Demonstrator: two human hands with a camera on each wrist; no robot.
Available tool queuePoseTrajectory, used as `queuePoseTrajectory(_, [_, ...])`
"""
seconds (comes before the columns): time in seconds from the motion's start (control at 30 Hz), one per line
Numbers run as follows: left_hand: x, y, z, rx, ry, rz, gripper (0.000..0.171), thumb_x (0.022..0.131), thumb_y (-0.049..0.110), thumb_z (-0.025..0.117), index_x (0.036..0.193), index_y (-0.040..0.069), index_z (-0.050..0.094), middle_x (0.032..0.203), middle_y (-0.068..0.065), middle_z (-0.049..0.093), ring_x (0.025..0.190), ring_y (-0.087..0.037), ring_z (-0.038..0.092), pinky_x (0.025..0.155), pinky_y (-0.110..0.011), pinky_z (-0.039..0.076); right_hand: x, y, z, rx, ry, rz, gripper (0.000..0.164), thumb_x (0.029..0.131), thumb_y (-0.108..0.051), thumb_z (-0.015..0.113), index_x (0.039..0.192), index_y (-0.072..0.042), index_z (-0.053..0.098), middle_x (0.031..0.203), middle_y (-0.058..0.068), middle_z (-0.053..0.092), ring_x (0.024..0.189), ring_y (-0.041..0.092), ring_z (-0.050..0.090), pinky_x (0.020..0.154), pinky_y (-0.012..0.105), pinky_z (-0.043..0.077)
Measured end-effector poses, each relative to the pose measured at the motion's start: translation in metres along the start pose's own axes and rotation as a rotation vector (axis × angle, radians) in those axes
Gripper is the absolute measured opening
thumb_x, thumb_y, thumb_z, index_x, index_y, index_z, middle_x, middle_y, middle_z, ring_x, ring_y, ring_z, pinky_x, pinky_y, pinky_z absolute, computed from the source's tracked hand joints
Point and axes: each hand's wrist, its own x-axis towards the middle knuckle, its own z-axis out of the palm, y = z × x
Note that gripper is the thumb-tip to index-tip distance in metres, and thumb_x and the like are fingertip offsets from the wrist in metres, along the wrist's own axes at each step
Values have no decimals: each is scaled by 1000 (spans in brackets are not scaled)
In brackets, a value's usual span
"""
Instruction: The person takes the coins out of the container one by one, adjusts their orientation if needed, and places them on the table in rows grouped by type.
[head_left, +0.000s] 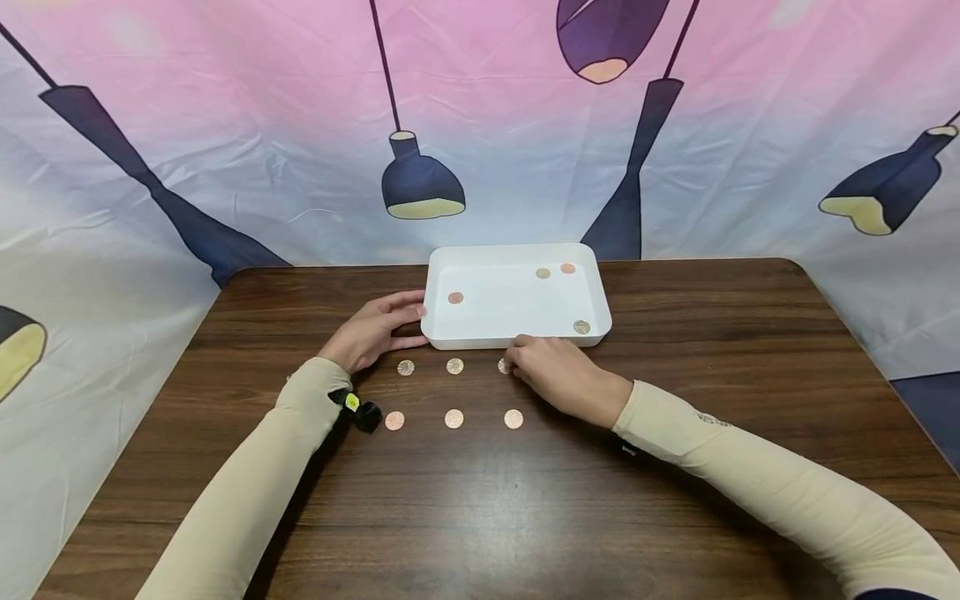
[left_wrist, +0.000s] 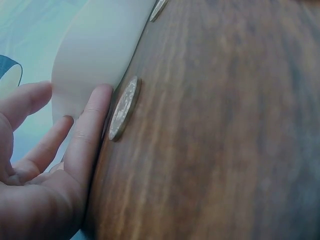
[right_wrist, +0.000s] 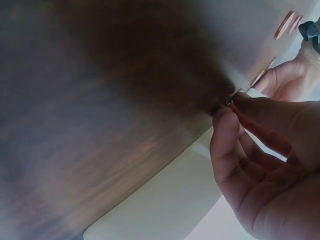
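A shallow white tray [head_left: 517, 340] stands near the table's far edge. My left hand [head_left: 375, 327] has its fingers extended against the tray's left side; in the left wrist view the fingertips [left_wrist: 102, 95] meet the white wall, close to a gold coin [left_wrist: 125, 108]. Just in front of the tray, my right hand [head_left: 558, 375] pinches a gold coin [head_left: 502, 365] between thumb and forefinger, at table level. Two more gold coins, a left one [head_left: 406, 367] and a middle one [head_left: 454, 366], complete that row. Nearer lies a row of three copper coins [head_left: 453, 419].
Inside the tray are a copper coin [head_left: 456, 297] at left, a gold coin [head_left: 543, 273] beside another copper coin [head_left: 567, 268] at the back, and a gold coin [head_left: 581, 327] at front right. A lamp-patterned cloth [head_left: 510, 167] hangs behind the brown wooden table [head_left: 480, 517].
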Motion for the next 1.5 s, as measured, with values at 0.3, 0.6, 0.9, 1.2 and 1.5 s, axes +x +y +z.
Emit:
queuePoseTrajectory(0.3, [-1, 0, 2, 2, -11, 4, 60, 111, 16, 58, 166, 12, 34, 163, -15, 39, 139, -33, 50, 103, -39, 61, -4, 11, -29, 134, 29, 52, 8, 97, -1, 75, 104, -5, 77, 97, 3, 74, 89, 21, 72, 78, 38, 64])
queuePoseTrajectory(0.6, [-1, 1, -1, 6, 0, 3, 60, 111, 16, 58, 166, 12, 34, 163, -15, 39, 140, -34, 50, 102, -39, 61, 7, 61, -79, 79, -151, 295, 26, 97, -5, 76, 123, -6, 74, 106, 7, 76, 94, 32, 72, 74, 48, 60])
queuePoseTrajectory(0.9, [2, -4, 1, 3, -1, 6, 59, 111, 17, 58, 165, 11, 35, 163, -15, 38, 141, -35, 49, 103, -39, 61, 9, 86, -59, 125, -264, 428, 15, 97, 1, 69, 106, -5, 79, 95, 10, 73, 74, 25, 56, 61, 31, 46])
queuePoseTrajectory(1.2, [0, -3, 3, 7, 2, 5, 59, 110, 17, 59, 164, 11, 37, 163, -14, 40, 139, -34, 51, 102, -39, 61, 10, 85, -55, 224, -281, 427, 14, 102, -5, 67, 96, -7, 79, 82, 2, 73, 60, 16, 56, 55, 27, 45])
queuePoseTrajectory(1.5, [0, -1, 4, 2, 7, 0, 59, 110, 17, 59, 164, 11, 37, 162, -15, 41, 138, -34, 52, 102, -39, 62, 30, 84, -44, 385, -259, 283, 27, 108, 0, 55, 131, 5, 69, 120, 16, 76, 50, 14, 61, 67, 28, 53])
